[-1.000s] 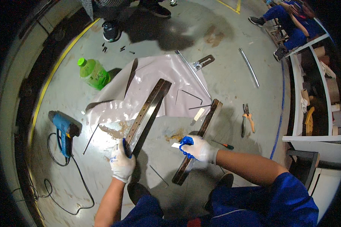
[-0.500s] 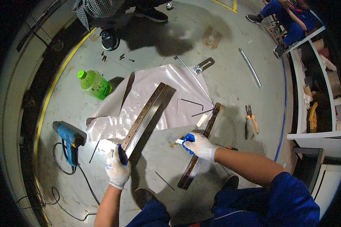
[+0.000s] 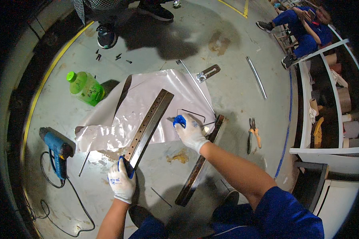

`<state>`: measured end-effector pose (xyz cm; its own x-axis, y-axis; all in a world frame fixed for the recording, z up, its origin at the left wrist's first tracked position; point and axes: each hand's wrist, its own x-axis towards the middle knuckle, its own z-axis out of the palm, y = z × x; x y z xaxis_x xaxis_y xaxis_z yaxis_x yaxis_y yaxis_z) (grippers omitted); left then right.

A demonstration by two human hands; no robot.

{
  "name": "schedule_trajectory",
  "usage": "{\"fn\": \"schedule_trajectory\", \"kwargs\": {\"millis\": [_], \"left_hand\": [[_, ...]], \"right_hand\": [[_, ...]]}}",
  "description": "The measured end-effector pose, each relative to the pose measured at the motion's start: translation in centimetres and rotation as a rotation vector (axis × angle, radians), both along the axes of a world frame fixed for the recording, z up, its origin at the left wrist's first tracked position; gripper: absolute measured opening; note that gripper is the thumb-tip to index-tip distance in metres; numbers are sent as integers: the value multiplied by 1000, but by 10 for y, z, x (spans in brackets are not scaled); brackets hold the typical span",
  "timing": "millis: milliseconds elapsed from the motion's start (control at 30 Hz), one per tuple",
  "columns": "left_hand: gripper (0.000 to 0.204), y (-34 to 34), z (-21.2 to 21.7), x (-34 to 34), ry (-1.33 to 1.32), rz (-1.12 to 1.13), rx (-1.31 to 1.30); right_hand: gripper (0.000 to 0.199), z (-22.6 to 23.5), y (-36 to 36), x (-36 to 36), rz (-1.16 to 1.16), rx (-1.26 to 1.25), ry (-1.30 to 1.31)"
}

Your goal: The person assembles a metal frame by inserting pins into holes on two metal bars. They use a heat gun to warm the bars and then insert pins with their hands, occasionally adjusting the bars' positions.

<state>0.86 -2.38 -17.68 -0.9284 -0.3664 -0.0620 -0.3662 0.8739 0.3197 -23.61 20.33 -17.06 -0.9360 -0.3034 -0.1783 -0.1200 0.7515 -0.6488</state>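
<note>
My left hand (image 3: 122, 181), in a white glove with blue-coated fingers, is closed around the near end of a long metal bar (image 3: 149, 125) with a row of holes along its brown face. The bar slants away over a pale plastic sheet (image 3: 103, 135). My right hand (image 3: 190, 131), gloved the same way, is above the sheet, right of that bar. Its fingers are pinched on a small flat piece (image 3: 170, 119), mostly hidden by the glove. Under my right forearm a second, rusty metal bar (image 3: 193, 181) lies on the floor. A black hex key (image 3: 197, 114) rests beside my right hand.
At left are a green bottle (image 3: 85, 88) and a blue heat gun (image 3: 56, 149) with its cord. Pliers (image 3: 253, 135), a metal tube (image 3: 256, 77) and a slotted plate (image 3: 208, 73) lie right. One person stands ahead; another sits near a white shelf (image 3: 327, 150).
My right hand has moved forward and left, from over the rusty bar to above the sheet, still pinching the small piece. My left hand keeps hold of the holed bar. The view has shifted slightly.
</note>
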Motion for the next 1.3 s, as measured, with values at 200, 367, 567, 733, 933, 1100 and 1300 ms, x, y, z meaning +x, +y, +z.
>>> {"fn": "schedule_trajectory", "kwargs": {"millis": [200,367,567,733,933,1100,1300], "left_hand": [[80,6,21,12,-12,33,107],[77,-27,52,40,183,60,-70],[79,-72,-21,93,56,191,20],[73,-65,-41,101,152,178,48],[67,-60,-39,92,184,171,8],[68,-61,-40,92,206,157,-1],[70,-61,-38,90,188,163,-10]], "right_hand": [[34,10,-13,-49,134,77,60],[39,-16,-8,-73,270,-7,248],[45,-22,-16,-74,339,63,244],[43,-13,-28,-58,443,137,251],[32,-7,-17,-121,584,0,350],[29,10,-22,-162,794,203,353],[28,20,-45,-157,994,172,210]]}}
